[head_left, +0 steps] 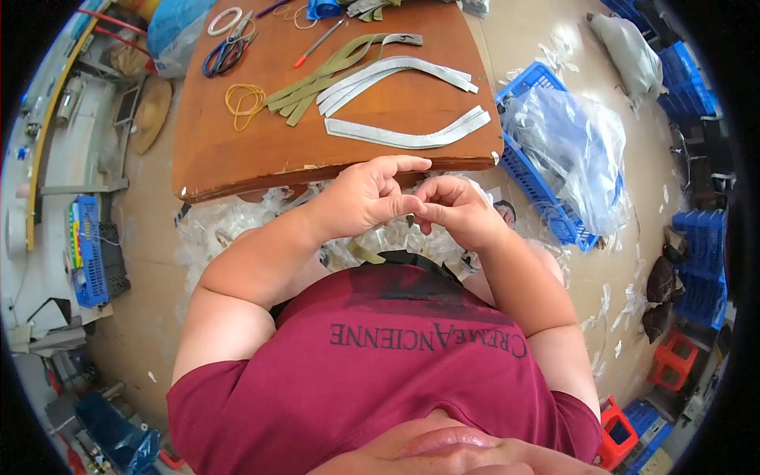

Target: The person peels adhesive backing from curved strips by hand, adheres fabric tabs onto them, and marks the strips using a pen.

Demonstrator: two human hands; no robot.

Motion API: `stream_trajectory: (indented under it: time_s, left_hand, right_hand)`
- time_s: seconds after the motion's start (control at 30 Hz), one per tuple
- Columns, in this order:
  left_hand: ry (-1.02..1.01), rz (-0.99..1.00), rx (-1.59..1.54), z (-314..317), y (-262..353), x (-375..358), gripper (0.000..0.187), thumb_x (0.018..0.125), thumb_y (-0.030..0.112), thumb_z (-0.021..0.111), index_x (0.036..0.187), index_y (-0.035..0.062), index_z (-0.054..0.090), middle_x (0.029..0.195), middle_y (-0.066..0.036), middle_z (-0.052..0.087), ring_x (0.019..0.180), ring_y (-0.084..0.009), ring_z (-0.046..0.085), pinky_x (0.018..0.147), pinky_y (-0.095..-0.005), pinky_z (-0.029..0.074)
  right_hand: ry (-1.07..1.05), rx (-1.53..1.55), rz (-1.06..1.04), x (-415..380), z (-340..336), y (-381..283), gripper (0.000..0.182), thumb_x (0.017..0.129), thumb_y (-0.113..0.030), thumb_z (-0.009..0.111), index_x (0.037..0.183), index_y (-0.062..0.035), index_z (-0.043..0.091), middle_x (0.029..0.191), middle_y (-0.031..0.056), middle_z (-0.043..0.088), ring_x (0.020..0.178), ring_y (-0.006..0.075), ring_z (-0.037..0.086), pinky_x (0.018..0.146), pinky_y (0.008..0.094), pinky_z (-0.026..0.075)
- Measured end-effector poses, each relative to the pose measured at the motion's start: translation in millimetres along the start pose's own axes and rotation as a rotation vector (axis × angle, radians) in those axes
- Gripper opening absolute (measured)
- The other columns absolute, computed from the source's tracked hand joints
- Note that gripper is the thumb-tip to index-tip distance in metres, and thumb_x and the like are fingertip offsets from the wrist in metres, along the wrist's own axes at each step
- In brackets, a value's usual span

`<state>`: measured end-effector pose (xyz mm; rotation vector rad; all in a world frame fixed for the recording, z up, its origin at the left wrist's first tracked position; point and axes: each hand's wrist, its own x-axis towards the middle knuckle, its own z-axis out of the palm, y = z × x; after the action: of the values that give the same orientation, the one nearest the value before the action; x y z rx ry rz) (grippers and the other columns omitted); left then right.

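Note:
My left hand [366, 194] is raised just off the table's front edge, its index finger stretched out and its other fingers curled in. Its thumb tip meets the pinched thumb and fingers of my right hand [461, 212]. Whatever lies between the fingertips is too small and hidden to make out. Below the hands, near my lap, part of an olive strip [366, 252] shows; whether it reaches my fingers cannot be seen. On the brown table [229, 158] lie white strips [408, 141], more olive strips [317, 85] and a yellow rubber band bundle [245, 106].
Scissors [228, 54], a white ring [225, 21] and a red-tipped pen [318, 43] lie farther back on the table. At the right stands a blue basket [546, 186] with clear plastic bags [566, 142]. White scraps [214, 226] gather under the table's front edge.

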<state>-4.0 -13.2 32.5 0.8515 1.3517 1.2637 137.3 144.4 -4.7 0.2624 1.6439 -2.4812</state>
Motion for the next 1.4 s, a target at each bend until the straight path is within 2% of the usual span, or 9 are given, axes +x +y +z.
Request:
stream_trajectory:
  time_s: [0.17, 0.3, 0.43, 0.57, 0.77, 0.87, 0.93, 1.17, 1.4]
  left_hand:
    - [-0.027, 0.053, -0.077, 0, 4, 4, 0.051, 0.082, 0.020, 0.072, 0.124, 0.0014, 0.050, 0.066, 0.002, 0.057, 0.058, -0.0048, 0.052, 0.054, -0.0184, 0.040]
    - [-0.080, 0.021, -0.029, -7, 0, 10, 0.046, 0.080, 0.014, 0.072, 0.119, 0.0006, 0.052, 0.071, -0.001, 0.061, 0.063, -0.0071, 0.058, 0.057, -0.0194, 0.043]
    - [-0.051, -0.093, 0.036, -26, 6, 10, 0.033, 0.081, 0.009, 0.070, 0.111, 0.0000, 0.058, 0.075, -0.003, 0.063, 0.066, -0.0081, 0.059, 0.059, -0.0207, 0.046]
    - [0.047, -0.153, 0.130, -61, 9, 4, 0.017, 0.082, 0.008, 0.066, 0.098, 0.0007, 0.063, 0.075, -0.002, 0.063, 0.063, -0.0063, 0.056, 0.058, -0.0212, 0.044]
    - [0.316, -0.007, 0.063, -94, -4, 8, 0.012, 0.085, 0.016, 0.066, 0.086, 0.0040, 0.064, 0.073, 0.005, 0.056, 0.067, -0.0030, 0.049, 0.059, -0.0182, 0.039]
    - [0.191, 0.114, 0.174, -91, -1, 12, 0.011, 0.087, 0.015, 0.062, 0.086, 0.0043, 0.062, 0.089, -0.002, 0.057, 0.084, -0.0081, 0.051, 0.076, -0.0235, 0.040]
    - [0.110, 0.190, 0.085, -79, 4, 12, 0.011, 0.088, 0.014, 0.059, 0.085, 0.0041, 0.060, 0.110, -0.011, 0.056, 0.103, -0.0151, 0.050, 0.092, -0.0309, 0.036]
    - [0.037, 0.336, -0.337, -52, 2, 23, 0.013, 0.091, 0.015, 0.055, 0.085, 0.0043, 0.058, 0.121, -0.017, 0.056, 0.110, -0.0218, 0.052, 0.098, -0.0373, 0.037]
    - [-0.185, 0.484, 0.074, -43, 18, 10, 0.007, 0.085, 0.008, 0.063, 0.083, 0.0025, 0.060, 0.100, -0.012, 0.064, 0.088, -0.0181, 0.059, 0.079, -0.0321, 0.046]
  right_hand:
    - [0.089, 0.200, 0.081, 0, 11, -5, 0.029, 0.089, -0.024, 0.062, 0.106, -0.0022, 0.053, 0.090, 0.0061, 0.060, 0.072, 0.0134, 0.057, 0.066, 0.0284, 0.049]
    - [-0.010, 0.208, 0.086, -4, 0, -4, 0.019, 0.089, -0.020, 0.061, 0.091, -0.0017, 0.057, 0.079, 0.0060, 0.061, 0.069, 0.0142, 0.059, 0.065, 0.0273, 0.048]
    - [0.303, -0.272, -0.066, -7, -22, -24, 0.012, 0.084, -0.012, 0.066, 0.083, -0.0021, 0.059, 0.071, 0.0030, 0.060, 0.064, 0.0096, 0.055, 0.059, 0.0231, 0.044]
    - [0.584, -0.213, -0.215, -9, -48, -33, 0.012, 0.083, -0.011, 0.067, 0.083, -0.0010, 0.059, 0.070, 0.0024, 0.059, 0.062, 0.0084, 0.053, 0.058, 0.0218, 0.043]
    - [0.804, -0.228, -0.237, 6, -70, -34, 0.013, 0.083, -0.014, 0.066, 0.083, -0.0023, 0.059, 0.069, 0.0007, 0.057, 0.059, 0.0071, 0.050, 0.056, 0.0224, 0.042]
    - [0.851, -0.412, -0.264, 20, -79, -22, 0.016, 0.086, -0.018, 0.062, 0.086, -0.0028, 0.061, 0.070, 0.0005, 0.058, 0.059, 0.0072, 0.051, 0.054, 0.0229, 0.042]
    - [0.728, -0.335, -0.208, 21, -57, -31, 0.018, 0.088, -0.021, 0.060, 0.087, -0.0024, 0.062, 0.071, 0.0011, 0.059, 0.060, 0.0077, 0.052, 0.055, 0.0230, 0.043]
    - [0.035, 0.468, 0.149, 27, 9, -23, 0.053, 0.094, -0.049, 0.044, 0.101, 0.0008, 0.061, 0.086, 0.0088, 0.064, 0.064, 0.0146, 0.056, 0.055, 0.0261, 0.043]
    - [0.198, 0.593, 0.013, 26, 5, -22, 0.029, 0.090, -0.030, 0.059, 0.097, -0.0017, 0.060, 0.067, 0.0020, 0.053, 0.055, 0.0111, 0.046, 0.049, 0.0250, 0.033]
